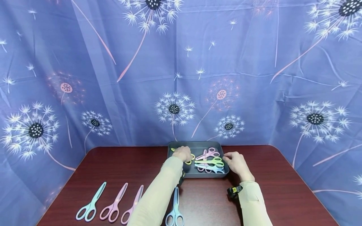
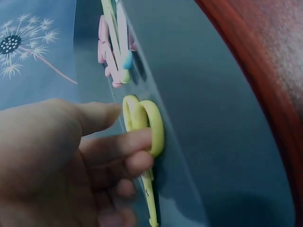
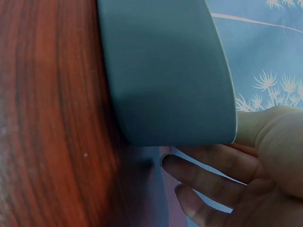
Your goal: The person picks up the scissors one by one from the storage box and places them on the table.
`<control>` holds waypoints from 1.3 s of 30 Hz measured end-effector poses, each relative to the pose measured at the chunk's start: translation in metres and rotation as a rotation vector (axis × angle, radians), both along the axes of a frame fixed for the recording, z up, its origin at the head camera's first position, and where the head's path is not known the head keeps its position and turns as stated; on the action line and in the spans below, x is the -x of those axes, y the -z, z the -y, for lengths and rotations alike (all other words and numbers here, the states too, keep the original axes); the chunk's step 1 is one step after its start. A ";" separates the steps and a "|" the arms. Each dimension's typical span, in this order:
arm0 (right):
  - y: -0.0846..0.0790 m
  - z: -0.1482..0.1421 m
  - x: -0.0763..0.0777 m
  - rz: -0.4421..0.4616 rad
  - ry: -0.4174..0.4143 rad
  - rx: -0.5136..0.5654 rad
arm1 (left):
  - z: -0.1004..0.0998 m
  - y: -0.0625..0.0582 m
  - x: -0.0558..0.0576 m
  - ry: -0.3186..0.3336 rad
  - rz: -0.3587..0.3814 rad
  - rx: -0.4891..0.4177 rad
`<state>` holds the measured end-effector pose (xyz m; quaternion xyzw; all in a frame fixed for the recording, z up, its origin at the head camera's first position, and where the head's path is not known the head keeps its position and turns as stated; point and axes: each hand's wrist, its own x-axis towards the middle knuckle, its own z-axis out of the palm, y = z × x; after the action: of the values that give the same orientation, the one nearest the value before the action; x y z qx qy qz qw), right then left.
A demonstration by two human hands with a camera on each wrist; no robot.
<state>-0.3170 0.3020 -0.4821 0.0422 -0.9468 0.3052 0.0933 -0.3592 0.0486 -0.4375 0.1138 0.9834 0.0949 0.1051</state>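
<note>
In the head view a dark grey tray (image 1: 203,175) stands at the table's far edge. My left hand (image 1: 182,153) reaches into its left side and holds yellow scissors (image 2: 157,127) by the handle loops, thumb on one side and fingers on the other. Their blades point away from the other scissors. At the tray's right end, my right hand (image 1: 238,164) grips the wall, with the thumb by the rim and the fingers outside. Pink scissors (image 1: 212,153), green scissors (image 1: 216,161) and light blue scissors (image 1: 216,169) lie overlapping in the tray's right half.
On the wooden table (image 1: 127,163), teal scissors (image 1: 90,205), pink scissors (image 1: 114,205) and mauve scissors (image 1: 134,205) lie in a row at the front left. Blue scissors (image 1: 175,208) lie beside my left sleeve, which covers part of the table. A flowered curtain (image 1: 195,62) hangs behind.
</note>
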 end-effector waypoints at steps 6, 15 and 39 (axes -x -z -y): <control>0.000 -0.001 0.000 0.010 0.004 0.008 | -0.001 0.007 0.003 -0.113 0.047 0.050; 0.000 0.001 0.001 -0.003 0.000 0.004 | -0.008 0.018 0.011 -0.192 0.030 0.090; -0.003 0.002 -0.003 0.032 0.018 -0.011 | 0.012 0.006 -0.007 -0.046 0.013 0.076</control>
<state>-0.3138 0.2995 -0.4794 0.0293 -0.9501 0.2999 0.0805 -0.3521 0.0370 -0.4438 0.0866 0.9879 0.0604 0.1138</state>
